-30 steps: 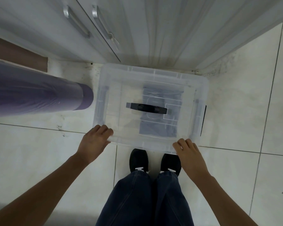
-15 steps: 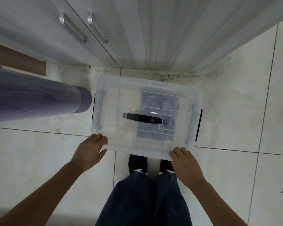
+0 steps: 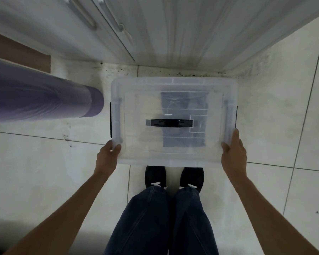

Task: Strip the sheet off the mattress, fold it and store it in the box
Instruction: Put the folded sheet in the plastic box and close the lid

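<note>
While the left hand and right hand grip its near corners, the clear lidded plastic box spans lengthwise between their fingers.

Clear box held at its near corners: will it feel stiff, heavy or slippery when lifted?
Probably rigid: the clear box keeps straight edges where the left hand and right hand grip its near corners. Likely light: only one folded sheet shows through the lid. The smooth plastic may be slippery, so gripping both sides seems sensible.
</note>
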